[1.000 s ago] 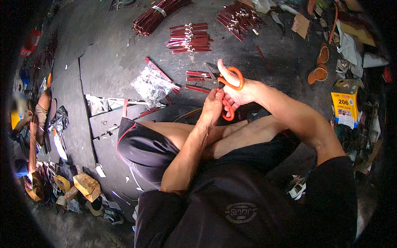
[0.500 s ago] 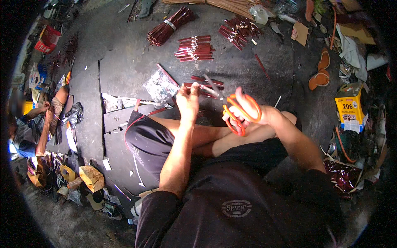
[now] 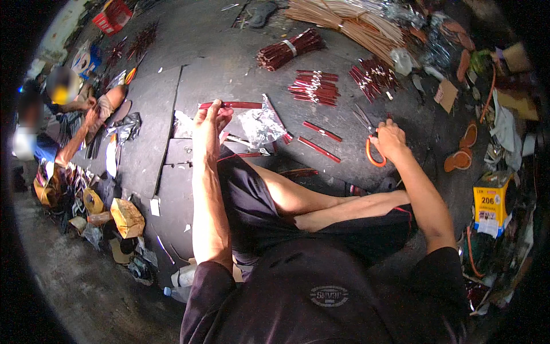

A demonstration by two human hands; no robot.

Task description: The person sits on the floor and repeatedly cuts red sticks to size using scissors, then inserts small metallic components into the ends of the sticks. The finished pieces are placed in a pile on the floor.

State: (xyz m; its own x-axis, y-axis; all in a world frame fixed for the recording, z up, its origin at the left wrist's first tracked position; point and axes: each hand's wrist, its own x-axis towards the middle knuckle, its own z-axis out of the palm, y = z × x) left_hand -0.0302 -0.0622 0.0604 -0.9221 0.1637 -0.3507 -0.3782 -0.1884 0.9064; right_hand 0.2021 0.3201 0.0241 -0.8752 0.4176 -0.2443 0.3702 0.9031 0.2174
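Observation:
My left hand (image 3: pixel 211 121) is closed on a dark red strip (image 3: pixel 245 105), pinched at its left end and held level above the floor. Under the strip lies a clear plastic bag (image 3: pixel 259 127) with shiny bits inside. Over on the right, my right hand (image 3: pixel 391 140) grips scissors (image 3: pixel 376 156) with orange handles, low over the floor. Their blades point away from me and stand slightly apart. Between my hands, two red strips (image 3: pixel 321 149) with pale middles rest on the floor. Farther off is a row of tied red strips (image 3: pixel 315 88).
A banded bundle of red sticks (image 3: pixel 291 49) and another pile of strips (image 3: pixel 375 79) lie farther away. Long tan sticks (image 3: pixel 349 26) are at the back. Orange sandals (image 3: pixel 459 160) and a yellow container (image 3: pixel 491 200) stand right. Another person (image 3: pixel 74 135) sits at left.
My hands have moved apart, the left one up and left with a strip, the right one to the right with the scissors. Two strips now lie between them. The view has shifted.

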